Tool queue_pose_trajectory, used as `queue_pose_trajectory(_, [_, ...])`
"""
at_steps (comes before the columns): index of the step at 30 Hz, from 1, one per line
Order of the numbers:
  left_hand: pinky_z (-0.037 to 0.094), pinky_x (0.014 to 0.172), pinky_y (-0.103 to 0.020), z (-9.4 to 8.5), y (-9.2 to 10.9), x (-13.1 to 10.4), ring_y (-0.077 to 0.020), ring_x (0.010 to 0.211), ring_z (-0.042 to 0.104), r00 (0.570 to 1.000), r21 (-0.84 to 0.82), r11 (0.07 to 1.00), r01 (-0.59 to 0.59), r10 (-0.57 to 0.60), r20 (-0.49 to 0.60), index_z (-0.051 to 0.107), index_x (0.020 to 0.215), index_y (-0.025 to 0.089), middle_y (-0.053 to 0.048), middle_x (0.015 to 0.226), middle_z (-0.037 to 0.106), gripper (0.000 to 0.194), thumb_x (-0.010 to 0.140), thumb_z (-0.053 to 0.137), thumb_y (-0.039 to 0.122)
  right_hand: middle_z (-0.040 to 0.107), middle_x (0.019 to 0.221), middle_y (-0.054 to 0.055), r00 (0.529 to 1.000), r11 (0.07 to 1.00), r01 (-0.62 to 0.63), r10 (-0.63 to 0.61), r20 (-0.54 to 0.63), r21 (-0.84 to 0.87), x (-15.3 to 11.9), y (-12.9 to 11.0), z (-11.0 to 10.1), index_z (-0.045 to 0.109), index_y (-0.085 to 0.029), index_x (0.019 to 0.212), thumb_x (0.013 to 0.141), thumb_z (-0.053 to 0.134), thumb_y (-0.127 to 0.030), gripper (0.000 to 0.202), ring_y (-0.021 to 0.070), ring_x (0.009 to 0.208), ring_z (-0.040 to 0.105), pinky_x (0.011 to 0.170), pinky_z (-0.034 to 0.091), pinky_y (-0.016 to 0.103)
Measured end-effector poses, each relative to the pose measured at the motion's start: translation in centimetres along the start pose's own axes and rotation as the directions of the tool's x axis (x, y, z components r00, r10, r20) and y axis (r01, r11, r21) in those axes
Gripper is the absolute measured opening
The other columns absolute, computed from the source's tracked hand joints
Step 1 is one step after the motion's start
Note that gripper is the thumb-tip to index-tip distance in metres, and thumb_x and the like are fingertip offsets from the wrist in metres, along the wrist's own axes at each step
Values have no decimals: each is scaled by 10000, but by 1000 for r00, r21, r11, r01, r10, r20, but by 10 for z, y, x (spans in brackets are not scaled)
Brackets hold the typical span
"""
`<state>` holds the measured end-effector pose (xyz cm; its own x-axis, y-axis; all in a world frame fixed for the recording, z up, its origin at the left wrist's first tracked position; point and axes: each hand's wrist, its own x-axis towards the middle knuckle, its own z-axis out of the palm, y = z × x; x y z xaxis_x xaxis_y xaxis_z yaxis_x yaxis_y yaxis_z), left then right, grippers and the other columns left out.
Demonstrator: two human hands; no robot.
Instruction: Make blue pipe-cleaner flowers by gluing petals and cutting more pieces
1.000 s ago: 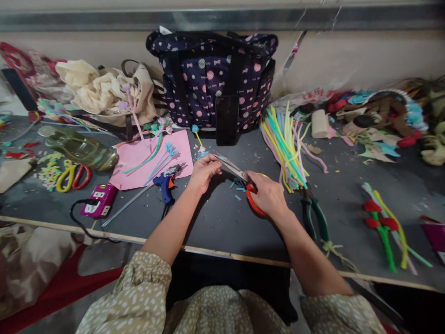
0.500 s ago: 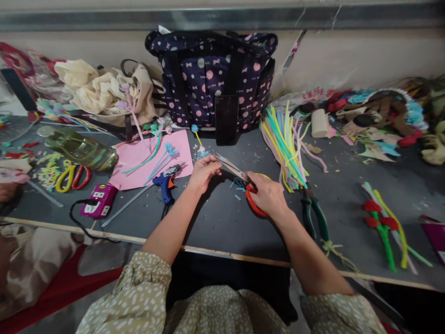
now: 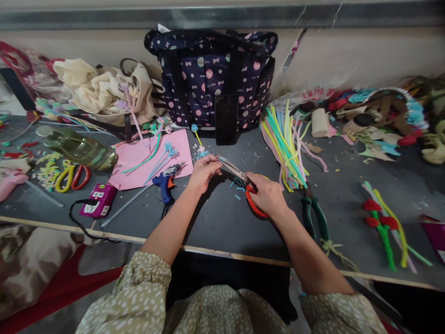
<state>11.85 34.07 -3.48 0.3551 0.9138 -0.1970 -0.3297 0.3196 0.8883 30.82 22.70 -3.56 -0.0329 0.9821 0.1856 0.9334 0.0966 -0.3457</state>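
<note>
My right hand [image 3: 267, 192] is closed around the handles of a pair of scissors [image 3: 232, 168], with red and yellow grips. Their blades point up and left, and the tips lie at the fingers of my left hand [image 3: 206, 174]. That hand is closed in a pinch; a tiny light blue bit shows by its fingertips, too small to name. Short blue cut pieces [image 3: 239, 189] lie on the table under the blades. Just beyond my left hand is a small stem with a blue pompom-like head [image 3: 194, 128].
A blue glue gun [image 3: 162, 185] rests left of my left forearm, beside pink paper [image 3: 121, 174] bearing fuzzy flowers. Right of my hands are a pipe cleaner bundle [image 3: 283, 144] and green-handled pliers [image 3: 314, 215]. A phone [image 3: 226, 119] leans against a patterned bag [image 3: 212, 60].
My hands and the scissors have hardly moved. At the far left edge, a pink thing has shifted down and a dark shape below it is gone from view.
</note>
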Motion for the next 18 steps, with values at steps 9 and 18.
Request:
queue_pose_trajectory(9, [477,544,-232,-2,-2,1,-64,474,497,1000,10,1000,1,-1,5,604,684,174,54,566,566,199,604,782,212,663,790,16,1000,998,1,-2,13,55,-1,1,0,618,-221,980,740,499,-142,280,157,718,594,581,320,228])
queue_pose_trajectory(18, [478,542,-227,0,0,1,-54,468,486,1000,10,1000,16,-16,-10,628,690,171,53,581,576,201,594,799,217,635,728,9,1000,997,-1,-2,31,77,0,-1,-2,606,-208,903,736,493,-141,212,146,646,564,574,313,229])
